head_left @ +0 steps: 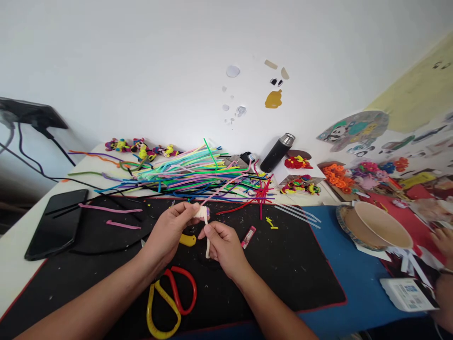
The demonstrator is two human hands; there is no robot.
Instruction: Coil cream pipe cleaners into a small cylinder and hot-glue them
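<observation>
My left hand (168, 231) pinches a small wound coil of cream pipe cleaner (201, 213), with a bit of purple at its right end. From the coil a pink pipe cleaner (226, 183) runs up to the right. Thumb and fingers of my right hand (224, 245) are closed on the loose length of the cream pipe cleaner, whose tail (207, 249) hangs below. Scissors with red and yellow handles (194, 295) lie below my hands. A yellow tool (188, 240) is partly hidden behind my left hand, and a small pink case (248, 237) lies right of my right hand.
A heap of colourful pipe cleaners (184, 170) spans the back of the black mat (283, 278). A dark tablet or phone (56, 222) lies left. Behind stands a black thermos (278, 153). Bowls (384, 224), a white box (406, 293) and another person's hand (442, 242) are at right.
</observation>
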